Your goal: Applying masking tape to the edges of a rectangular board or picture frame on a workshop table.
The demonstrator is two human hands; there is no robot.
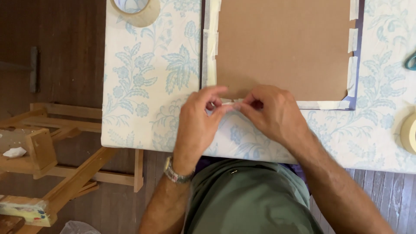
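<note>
Left hand (pixel 197 123) and right hand (pixel 271 113) are pinching a short tape strip (pixel 229 103) between narrowed fingertips, at the brown board's (pixel 281 47) near edge, on the table's floral cloth (pixel 143 86).

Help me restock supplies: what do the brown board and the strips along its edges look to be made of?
The brown board looks like plain cardboard or kraft backing board: flat, matte, even tan, no gloss. The strips along its edges look like pale paper masking tape: cream, matte, torn into short overlapping lengths. Both hands, left and right, pinch a similar small piece; its material is too small to confirm.
</note>
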